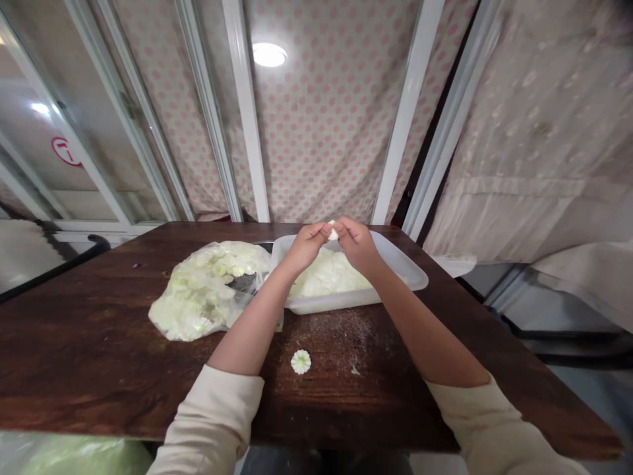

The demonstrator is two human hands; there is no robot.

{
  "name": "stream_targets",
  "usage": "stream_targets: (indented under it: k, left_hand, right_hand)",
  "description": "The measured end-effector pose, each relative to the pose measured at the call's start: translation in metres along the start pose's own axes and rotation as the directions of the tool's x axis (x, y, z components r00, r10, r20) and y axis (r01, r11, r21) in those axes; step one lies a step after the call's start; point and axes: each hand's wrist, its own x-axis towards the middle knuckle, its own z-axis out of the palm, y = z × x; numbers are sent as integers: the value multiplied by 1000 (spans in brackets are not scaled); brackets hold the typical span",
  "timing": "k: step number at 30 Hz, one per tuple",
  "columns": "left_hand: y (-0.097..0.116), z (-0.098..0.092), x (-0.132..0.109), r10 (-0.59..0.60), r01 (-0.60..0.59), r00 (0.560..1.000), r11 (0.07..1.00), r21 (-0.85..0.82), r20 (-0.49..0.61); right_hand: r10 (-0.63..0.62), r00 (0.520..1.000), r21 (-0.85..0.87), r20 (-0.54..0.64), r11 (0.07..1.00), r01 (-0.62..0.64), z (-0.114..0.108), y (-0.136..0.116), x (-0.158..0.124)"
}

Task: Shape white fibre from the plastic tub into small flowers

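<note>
Over the far half of a dark brown wooden table (89, 343), both bare hands hang above a shallow translucent white plastic tray (413, 277). Left hand (306, 245) and right hand (359, 244) meet at the fingertips, fingers pinched together from either side on a small pale piece (333, 233). Piece sits between the two hands, about level with both, neither clearly nearer; long axis cannot be told, too small and partly covered by fingers. Below, the tray holds a heap of soft white pieces (326, 276). Just left of the tray lies a clear plastic bag of pale green-white pieces (202, 297). Between the forearms, a small white flower-shaped piece with a green centre (301, 361) lies flat on the wood, apart from everything else.
</note>
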Motion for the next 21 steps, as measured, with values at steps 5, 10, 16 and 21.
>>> stream_targets:
  k: [5, 10, 16, 21]
  left_hand:
    - [10, 6, -3, 17, -17, 1000, 1000, -20, -22]
    - [12, 3, -3, -12, 14, 1000, 991, -131, 15]
    - [13, 7, -5, -15, 21, 998, 995, -98, 61]
    - [16, 7, -3, 19, -22, 997, 999, -36, -79]
  right_hand:
    - [12, 1000, 34, -20, 999, -11, -6, -9, 2]
    - [2, 1000, 27, -29, 1000, -1, -2, -23, -1]
    - [24, 995, -43, -93, 999, -28, -4, -11, 1]
    - [-11, 993, -113, -115, 994, -2, -11, -13, 2]
